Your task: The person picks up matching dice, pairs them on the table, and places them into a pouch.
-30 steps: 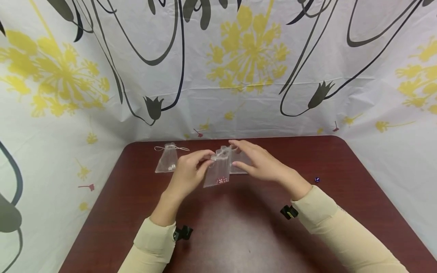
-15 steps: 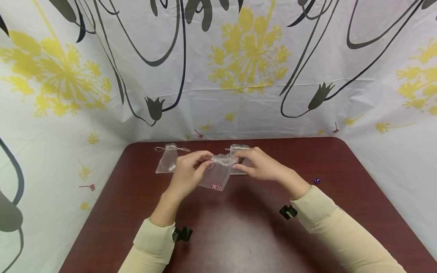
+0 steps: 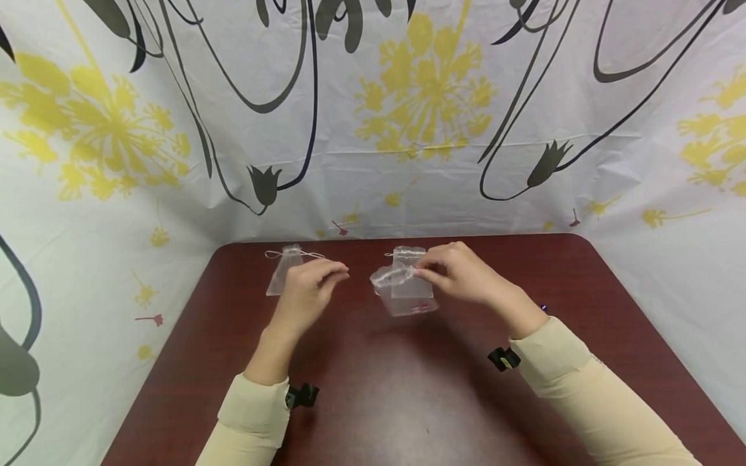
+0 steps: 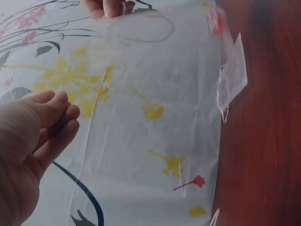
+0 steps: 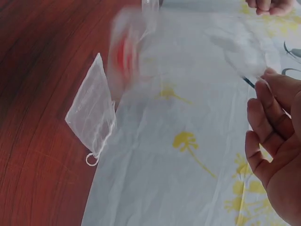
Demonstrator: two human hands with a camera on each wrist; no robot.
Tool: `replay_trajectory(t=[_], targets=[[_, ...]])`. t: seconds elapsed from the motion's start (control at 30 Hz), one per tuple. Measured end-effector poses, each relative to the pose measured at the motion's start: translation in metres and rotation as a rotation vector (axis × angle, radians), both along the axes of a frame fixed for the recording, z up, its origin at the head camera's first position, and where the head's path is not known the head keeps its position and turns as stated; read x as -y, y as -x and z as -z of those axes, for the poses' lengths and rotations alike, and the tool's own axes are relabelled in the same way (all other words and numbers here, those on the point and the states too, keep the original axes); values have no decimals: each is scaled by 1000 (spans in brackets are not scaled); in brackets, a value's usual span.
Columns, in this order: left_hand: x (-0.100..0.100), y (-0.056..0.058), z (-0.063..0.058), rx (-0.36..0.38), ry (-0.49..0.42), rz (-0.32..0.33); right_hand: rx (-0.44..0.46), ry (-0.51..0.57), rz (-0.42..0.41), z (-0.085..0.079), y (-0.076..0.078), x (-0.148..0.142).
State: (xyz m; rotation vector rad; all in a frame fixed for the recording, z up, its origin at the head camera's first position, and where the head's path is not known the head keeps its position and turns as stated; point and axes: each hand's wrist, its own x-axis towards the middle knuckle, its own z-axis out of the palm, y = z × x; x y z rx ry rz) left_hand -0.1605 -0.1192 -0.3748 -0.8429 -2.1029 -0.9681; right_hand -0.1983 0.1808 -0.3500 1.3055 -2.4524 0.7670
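My right hand [image 3: 466, 275] pinches a sheer white drawstring pouch [image 3: 401, 304] by the edge of its gathered top. Small red dice [image 3: 422, 308] lie in the bottom of this pouch, which tilts above the table and is blurred in the right wrist view. Apart from it, to the left, my left hand [image 3: 304, 288] has its thumb and fingertips together, with nothing visible between them in the left wrist view. Behind the held pouch, a second sheer pouch [image 5: 91, 110] lies on the table. A third pouch [image 3: 283, 268] lies back left, its lower part hidden by my left hand.
The dark red wooden table [image 3: 373, 388] ends at a white patterned sheet [image 3: 326, 181] hung behind it. A small blue object [image 3: 544, 308] sits on the right side, partly hidden by my right forearm. Black wrist cameras [image 3: 504, 358] are strapped on both wrists.
The left hand has let go of the red-dice pouch and moved slightly left. The right hand first took hold of the pouch's top, then drew it to the right.
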Motion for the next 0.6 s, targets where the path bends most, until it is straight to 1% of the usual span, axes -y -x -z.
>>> replay_trajectory(t=[0.03, 0.07, 0.13, 0.23, 0.27, 0.3, 0.33, 0.37, 0.43, 0.53, 0.6], targets=[[-1, 0, 2, 32, 1, -4, -8, 7, 3, 0, 0, -1], [-3, 0, 4, 82, 5, -4, -13, 17, 6, 0, 0, -1], [-10, -2, 8, 227, 37, -23, -18, 41, 4, -1, 0, -1], [-20, -6, 16, 466, 124, -45, -22, 75, -10, -3, -1, 2], [-22, -7, 17, 529, 148, -46, -21, 84, -18, -4, -2, 3], [-24, -9, 19, 572, 166, -47, -23, 90, -25, -5, -3, 4], [-26, -9, 21, 593, 171, -37, -24, 95, -33, -6, -3, 5], [-27, -10, 22, 597, 161, -24, -29, 100, -39, -6, -4, 6], [-29, -10, 21, 557, 127, -9, -41, 108, -45, -8, -5, 8], [-29, -9, 19, 438, 64, 9, -54, 126, -48, -10, -5, 9], [-28, -9, 17, 379, 34, 15, -52, 135, -51, -11, -6, 9]])
